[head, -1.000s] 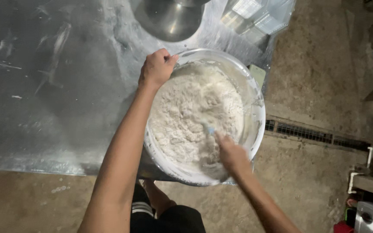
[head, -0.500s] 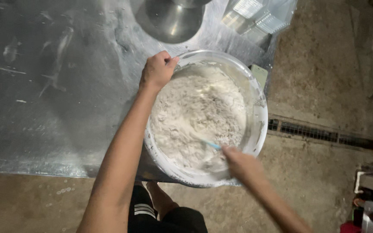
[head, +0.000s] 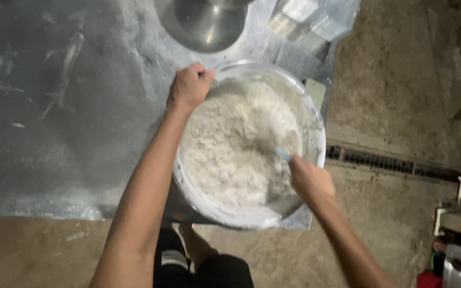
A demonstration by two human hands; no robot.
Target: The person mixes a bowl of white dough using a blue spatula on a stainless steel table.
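The left hand (head: pixel 189 85) still clamped the mixing bowl (head: pixel 316 122) rim while the right hand (head: pixel 309 178) — gripping what seemed a blue-handled utensil (head: pixel 283 154) — had swept rightward through the flour (head: pixel 230 149).

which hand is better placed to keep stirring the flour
Right. The right hand already holds the blue-handled tool in the flour; the left hand grips the bowl rim.
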